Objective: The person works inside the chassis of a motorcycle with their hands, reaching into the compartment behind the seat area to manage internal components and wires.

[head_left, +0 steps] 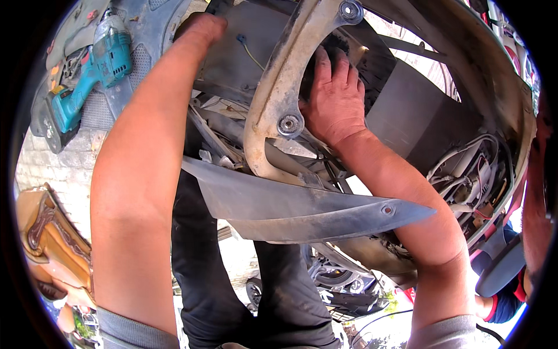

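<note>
Under my hands lies a dark grey box-like compartment (235, 49) inside a vehicle's opened body, with a small yellow-green wire (250, 55) on it. My left hand (200, 28) is at the compartment's far left edge, its fingers mostly hidden. My right hand (337, 102) rests with fingers stretched out over a black, dirty part in the middle. A worn metal bracket (264, 96) with two bolt holes crosses between my hands. Below it a grey plastic side panel (308, 212) stretches across, its pointed end over my right forearm.
A teal cordless drill (110, 55) lies on a grey textured mat (142, 64) to the left. Bundled wires (474, 174) show inside the body at right. A carved brown leather chair (55, 227) stands lower left. Part of another person (511, 299) is at the right edge.
</note>
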Demonstrator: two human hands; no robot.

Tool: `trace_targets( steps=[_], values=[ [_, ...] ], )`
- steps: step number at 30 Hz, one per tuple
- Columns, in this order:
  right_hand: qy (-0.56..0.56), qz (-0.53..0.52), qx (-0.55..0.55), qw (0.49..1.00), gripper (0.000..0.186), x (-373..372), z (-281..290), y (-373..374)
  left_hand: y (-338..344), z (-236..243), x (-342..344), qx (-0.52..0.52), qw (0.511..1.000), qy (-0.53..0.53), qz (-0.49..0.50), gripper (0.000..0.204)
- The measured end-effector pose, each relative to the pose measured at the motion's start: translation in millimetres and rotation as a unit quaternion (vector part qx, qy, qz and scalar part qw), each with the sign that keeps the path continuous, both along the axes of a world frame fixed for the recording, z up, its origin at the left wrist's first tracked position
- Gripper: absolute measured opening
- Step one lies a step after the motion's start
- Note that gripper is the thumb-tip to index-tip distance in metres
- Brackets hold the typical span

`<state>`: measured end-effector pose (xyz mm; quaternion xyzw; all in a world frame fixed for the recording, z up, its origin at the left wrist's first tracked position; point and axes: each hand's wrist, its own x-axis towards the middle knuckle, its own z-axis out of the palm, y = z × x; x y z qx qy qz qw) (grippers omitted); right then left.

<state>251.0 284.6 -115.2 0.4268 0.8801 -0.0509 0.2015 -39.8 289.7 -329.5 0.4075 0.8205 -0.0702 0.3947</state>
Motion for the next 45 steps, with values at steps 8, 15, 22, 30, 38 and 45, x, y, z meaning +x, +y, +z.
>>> trace_targets(
  steps=[8,15,22,30,38,45],
  values=[
    [-0.218,0.068,-0.061,0.972,0.126,24,-32,-7,-3,-6,-6,0.044,0.997,-0.004,-0.068,0.05],
    [-0.167,0.068,-0.052,0.982,0.132,25,-30,-8,-5,-11,-3,0.007,0.999,-0.014,0.033,0.048],
    [-0.162,0.038,-0.057,0.984,0.135,22,-31,-8,-8,-19,-4,0.036,0.999,0.005,-0.001,0.042],
    [-0.109,0.014,-0.056,0.992,0.132,30,-40,-10,-15,-2,-1,0.042,0.985,0.029,-0.162,0.044],
    [-0.161,0.1,-0.028,0.981,0.083,38,-44,-11,-12,-15,0,0.034,0.97,0.062,-0.233,0.038],
    [-0.148,0.074,-0.031,0.986,0.136,39,-55,-10,-6,31,13,-0.002,0.99,0.049,-0.13,0.038]
  ],
)
